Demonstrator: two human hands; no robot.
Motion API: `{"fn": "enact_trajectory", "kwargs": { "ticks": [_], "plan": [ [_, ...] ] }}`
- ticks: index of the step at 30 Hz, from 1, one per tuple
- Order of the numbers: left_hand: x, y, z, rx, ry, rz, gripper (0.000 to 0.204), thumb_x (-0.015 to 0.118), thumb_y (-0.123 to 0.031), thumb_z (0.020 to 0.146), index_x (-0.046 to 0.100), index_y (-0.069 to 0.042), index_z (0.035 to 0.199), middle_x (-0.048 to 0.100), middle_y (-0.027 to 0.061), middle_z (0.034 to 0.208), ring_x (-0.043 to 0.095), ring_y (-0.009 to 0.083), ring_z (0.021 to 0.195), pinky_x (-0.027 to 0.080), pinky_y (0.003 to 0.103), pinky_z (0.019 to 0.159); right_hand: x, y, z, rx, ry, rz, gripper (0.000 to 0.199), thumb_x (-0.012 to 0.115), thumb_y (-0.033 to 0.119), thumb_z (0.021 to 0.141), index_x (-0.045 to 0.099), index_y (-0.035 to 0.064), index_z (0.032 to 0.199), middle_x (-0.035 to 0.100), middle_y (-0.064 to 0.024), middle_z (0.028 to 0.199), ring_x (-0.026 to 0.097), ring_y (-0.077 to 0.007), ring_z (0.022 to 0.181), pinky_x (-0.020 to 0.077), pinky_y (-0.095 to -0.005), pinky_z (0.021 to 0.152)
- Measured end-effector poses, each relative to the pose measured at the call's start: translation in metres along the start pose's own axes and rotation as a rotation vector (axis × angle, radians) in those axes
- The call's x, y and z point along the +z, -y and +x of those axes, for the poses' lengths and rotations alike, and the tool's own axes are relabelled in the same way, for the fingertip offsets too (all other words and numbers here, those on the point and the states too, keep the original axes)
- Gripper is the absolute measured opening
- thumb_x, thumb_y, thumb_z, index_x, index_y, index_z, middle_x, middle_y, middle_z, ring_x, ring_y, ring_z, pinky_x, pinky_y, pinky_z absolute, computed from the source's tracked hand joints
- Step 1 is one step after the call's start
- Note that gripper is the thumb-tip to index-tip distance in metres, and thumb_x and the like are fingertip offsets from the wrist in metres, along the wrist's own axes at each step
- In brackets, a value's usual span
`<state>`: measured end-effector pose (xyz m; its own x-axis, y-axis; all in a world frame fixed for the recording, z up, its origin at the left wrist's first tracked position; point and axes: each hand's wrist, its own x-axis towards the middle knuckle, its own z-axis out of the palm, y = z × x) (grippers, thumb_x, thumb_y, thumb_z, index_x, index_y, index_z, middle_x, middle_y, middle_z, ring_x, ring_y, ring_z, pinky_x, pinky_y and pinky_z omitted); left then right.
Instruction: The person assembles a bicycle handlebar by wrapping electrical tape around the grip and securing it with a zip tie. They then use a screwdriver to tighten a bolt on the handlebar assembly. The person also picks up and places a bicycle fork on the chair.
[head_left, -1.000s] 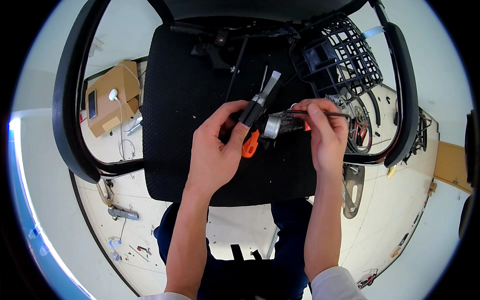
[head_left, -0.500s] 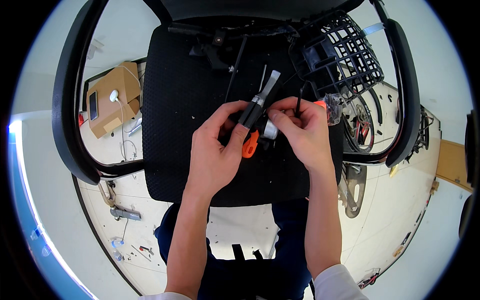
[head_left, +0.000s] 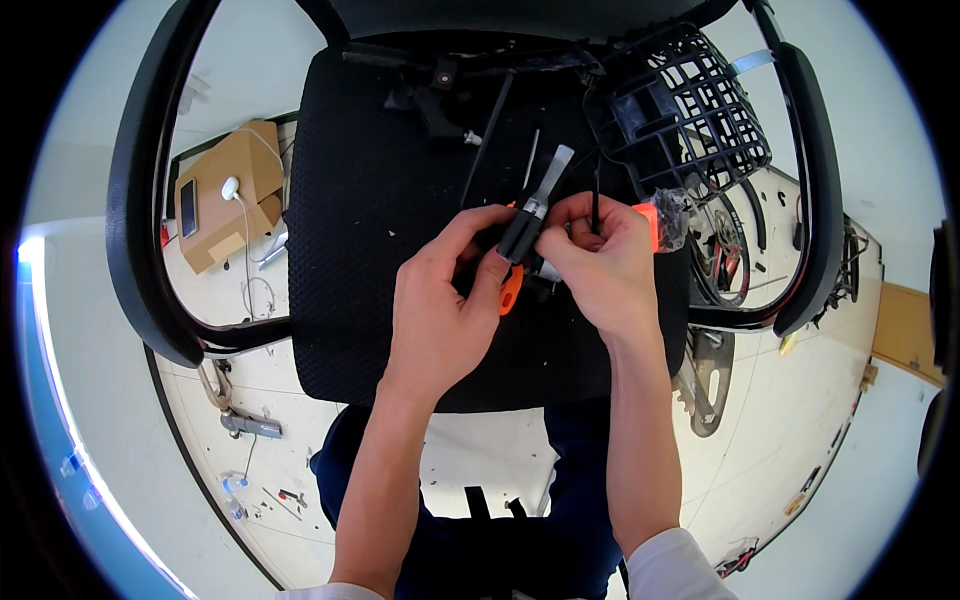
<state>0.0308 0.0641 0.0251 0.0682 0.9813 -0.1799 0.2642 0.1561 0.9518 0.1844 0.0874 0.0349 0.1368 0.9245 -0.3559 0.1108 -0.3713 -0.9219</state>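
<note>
In my left hand (head_left: 440, 300), thumb and fingers grip a short black part with a flat silver blade (head_left: 550, 180), tilted up to the right. Close beside it, my right hand (head_left: 610, 270) is pinched; its fingertips hide what they hold. A thin black strip (head_left: 597, 190) rises from behind the right fingers. Just under the left thumb, an orange piece (head_left: 511, 290) shows against the black chair seat (head_left: 350, 250). Between the hands, a small light-coloured piece (head_left: 548, 271) is mostly covered. Another orange piece (head_left: 650, 225) and crumpled clear plastic (head_left: 678, 215) lie beside my right hand.
A black plastic basket (head_left: 690, 110) stands at the seat's back right. Black parts (head_left: 435, 100) and a thin rod (head_left: 531, 158) lie on the seat. Armrests (head_left: 810, 190) flank it. A cardboard box (head_left: 235, 200) with a phone and a bicycle wheel (head_left: 735, 260) are on the floor.
My left hand and the black-and-silver part have shifted slightly right, closer to my right hand. The light-coloured piece between the hands is more hidden. The seat appears slightly turned.
</note>
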Motion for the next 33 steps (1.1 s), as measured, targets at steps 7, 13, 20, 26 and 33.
{"fn": "enact_trajectory", "kwargs": {
  "ticks": [7,13,20,26,33],
  "plan": [
    [-0.003,-0.005,-0.003,0.0,0.026,0.013,0.028,0.06,-0.004,0.093,0.064,-0.005,0.12,0.066,0.0103,0.079,0.064,0.0167,0.069,0.047,0.028,0.063,-0.004,-0.005,0.001,-0.039,0.018,-0.091,0.016,0.072,0.008,0.072,0.058,0.0018,0.076,0.046,0.0075,0.055,0.038,0.0011,0.05,0.0314,-0.0187,0.048],
    [-0.004,-0.01,-0.001,0.016,0.029,0.031,0.029,0.059,-0.003,0.093,0.064,-0.005,0.122,0.066,0.0098,0.08,0.064,0.0166,0.07,0.047,0.027,0.064,-0.002,-0.009,0.003,-0.046,0.014,0.05,0.014,0.07,0.005,0.072,0.057,0.0028,0.074,0.045,0.008,0.055,0.038,0.0013,0.049,0.0317,-0.0186,0.047],
    [-0.002,-0.016,-0.003,-0.042,0.029,-0.089,0.026,0.061,-0.002,0.094,0.063,-0.001,0.121,0.057,-0.0001,0.076,0.049,0.0059,0.069,0.041,0.021,0.064,0.0,-0.006,0.0,-0.045,-0.016,0.152,0.013,0.068,0.002,0.073,0.056,0.0037,0.074,0.044,0.0082,0.057,0.039,0.0013,0.05,0.0321,-0.0186,0.047],
    [-0.001,-0.021,-0.006,-0.076,0.023,-0.127,0.028,0.061,-0.001,0.094,0.063,-0.001,0.122,0.06,0.0017,0.079,0.053,0.0062,0.071,0.043,0.021,0.065,0.0,-0.003,0.003,-0.021,0.02,0.183,0.013,0.066,0.001,0.074,0.054,0.0036,0.073,0.044,0.0079,0.058,0.038,0.0004,0.051,0.0315,-0.0191,0.048],
    [-0.021,-0.019,0.007,-0.077,-0.202,-0.083,0.029,0.062,-0.006,0.096,0.061,-0.002,0.125,0.057,-0.0011,0.072,0.05,0.0037,0.064,0.04,0.022,0.058,-0.035,-0.006,0.007,0.03,-0.01,0.534,0.01,0.063,-0.004,0.081,0.058,0.005,0.08,0.047,0.0071,0.067,0.042,-0.0007,0.056,0.033,-0.0182,0.049]
  ]
}}
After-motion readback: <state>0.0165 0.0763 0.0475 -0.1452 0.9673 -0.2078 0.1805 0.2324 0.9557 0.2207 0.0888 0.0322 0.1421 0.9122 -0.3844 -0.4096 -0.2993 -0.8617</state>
